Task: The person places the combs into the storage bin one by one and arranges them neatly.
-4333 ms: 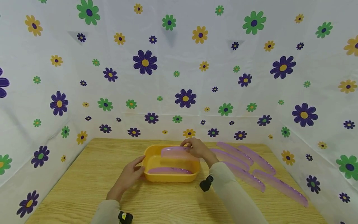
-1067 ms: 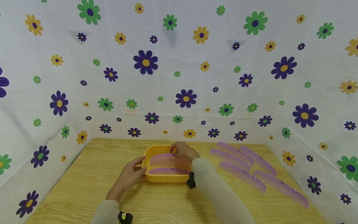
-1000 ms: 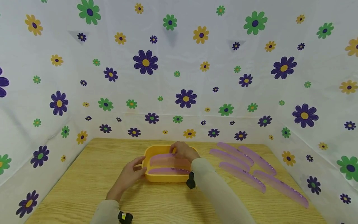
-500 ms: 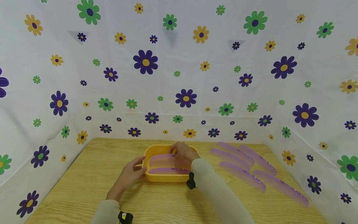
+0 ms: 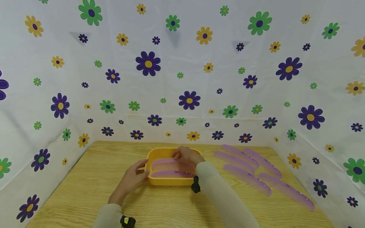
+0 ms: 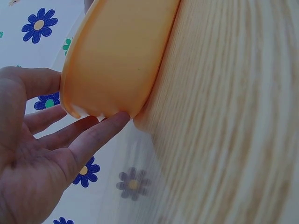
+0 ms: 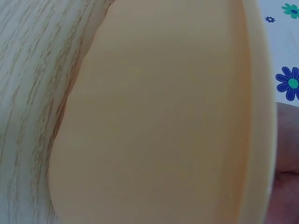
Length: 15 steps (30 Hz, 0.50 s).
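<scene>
My left hand (image 5: 132, 177) holds the left end of a yellow plastic tray (image 5: 168, 181), thumb and fingers spread along its outer wall; the left wrist view shows the left hand (image 6: 42, 140) against the tray (image 6: 117, 56). Over the tray's inside, my right hand (image 5: 188, 155) pinches a translucent purple comb (image 5: 165, 163) near its right part, which the hand partly hides. A second purple comb (image 5: 168, 174) lies along the tray's near side. In the right wrist view, the tray wall (image 7: 149, 121) blocks the combs, and only an edge of the right hand (image 7: 287, 163) shows.
Several loose purple combs lie slanted on the wooden table (image 5: 94, 186) right of the tray, among them a near one (image 5: 286, 191) and a far one (image 5: 262, 162). A white flowered sheet (image 5: 171, 82) stands behind and on both sides.
Since the earliest frame, my right hand has moved left and brought the comb from above the tray's rim down inside. Lately that comb has tilted flatter. My left hand stays put.
</scene>
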Available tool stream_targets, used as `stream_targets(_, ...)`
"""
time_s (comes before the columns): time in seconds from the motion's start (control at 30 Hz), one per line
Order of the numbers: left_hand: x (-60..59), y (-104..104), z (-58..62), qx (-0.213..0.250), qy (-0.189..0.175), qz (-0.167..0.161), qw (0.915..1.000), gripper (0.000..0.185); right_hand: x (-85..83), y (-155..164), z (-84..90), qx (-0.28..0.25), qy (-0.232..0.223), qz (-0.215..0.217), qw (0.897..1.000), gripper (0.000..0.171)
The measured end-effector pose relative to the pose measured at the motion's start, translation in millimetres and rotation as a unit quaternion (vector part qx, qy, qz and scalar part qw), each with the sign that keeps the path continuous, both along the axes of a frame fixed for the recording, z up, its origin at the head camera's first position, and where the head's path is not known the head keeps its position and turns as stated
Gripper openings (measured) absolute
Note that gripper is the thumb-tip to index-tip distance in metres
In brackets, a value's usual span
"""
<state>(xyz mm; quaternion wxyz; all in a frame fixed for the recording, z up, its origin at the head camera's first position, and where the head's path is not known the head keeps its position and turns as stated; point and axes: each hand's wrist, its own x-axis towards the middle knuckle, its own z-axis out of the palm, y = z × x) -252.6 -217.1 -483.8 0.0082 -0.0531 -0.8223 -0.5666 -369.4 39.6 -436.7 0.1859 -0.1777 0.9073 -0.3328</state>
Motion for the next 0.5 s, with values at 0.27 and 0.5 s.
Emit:
stream_targets(0.27,0.6,-0.3,-0.3,-0.004,0.000,-0.003,1.0000,0.055,-0.4,2.2,1.0,0.000,-0.011,-0.002,1.000,0.034)
stream_targets(0.5,1.3,0.2,0.4,-0.004,-0.002,-0.002,1.0000,0.056,-4.9,3.7,5.4,0.046,0.057,0.056,0.996,0.033)
